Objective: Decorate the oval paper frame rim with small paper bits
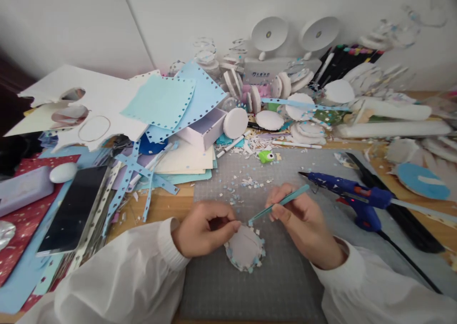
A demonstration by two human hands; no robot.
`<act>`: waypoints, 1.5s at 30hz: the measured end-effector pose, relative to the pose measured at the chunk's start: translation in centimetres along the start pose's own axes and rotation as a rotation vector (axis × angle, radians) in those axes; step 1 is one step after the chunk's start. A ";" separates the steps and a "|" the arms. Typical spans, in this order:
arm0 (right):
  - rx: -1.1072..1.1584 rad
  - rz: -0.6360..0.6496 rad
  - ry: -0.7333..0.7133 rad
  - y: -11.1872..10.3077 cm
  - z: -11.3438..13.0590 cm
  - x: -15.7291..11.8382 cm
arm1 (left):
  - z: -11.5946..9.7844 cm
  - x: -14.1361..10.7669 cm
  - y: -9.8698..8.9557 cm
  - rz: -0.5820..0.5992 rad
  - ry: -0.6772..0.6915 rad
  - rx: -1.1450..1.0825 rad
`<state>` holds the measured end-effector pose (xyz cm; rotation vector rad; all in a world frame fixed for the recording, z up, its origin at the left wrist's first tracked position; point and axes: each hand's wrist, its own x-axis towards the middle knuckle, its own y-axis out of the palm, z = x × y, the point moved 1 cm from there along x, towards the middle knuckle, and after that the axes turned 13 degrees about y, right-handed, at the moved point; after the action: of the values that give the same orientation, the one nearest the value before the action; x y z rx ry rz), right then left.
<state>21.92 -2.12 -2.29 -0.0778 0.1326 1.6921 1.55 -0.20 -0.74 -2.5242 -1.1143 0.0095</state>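
Note:
A round white disc [244, 248] lies on the grey cutting mat [285, 286], its rim dotted with small blue and white paper pieces. My left hand [207, 229] is closed at the disc's upper left edge, thumb and forefinger pinched on it. Teal tweezers [280, 204] are held between the fingers of my right hand [303, 221], their tip at the disc's top edge by a small pale piece. Loose little paper cut-outs [252, 183] are scattered on the mat just beyond both hands.
A blue glue gun [357, 193] lies at right, its cable running toward the front. Punched blue sheets [160, 100] and white paper are piled at back left, above a phone [73, 210]. White discs [235, 122] and a two-headed lamp [269, 34] stand behind.

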 end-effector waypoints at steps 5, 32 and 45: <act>0.024 0.015 0.026 0.0 0.1 -0.1 | 0.0 0.0 -0.2 0.002 -0.007 -0.043; 0.003 0.029 0.050 0.0 -0.1 0.1 | -0.3 0.1 -0.3 -0.032 0.004 -0.112; 0.006 0.022 0.083 -0.1 -0.1 0.1 | -0.2 -0.2 -0.2 -0.048 0.000 -0.125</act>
<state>21.99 -2.06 -2.37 -0.1425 0.2006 1.7105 1.32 -0.26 -0.53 -2.6051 -1.2108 -0.0755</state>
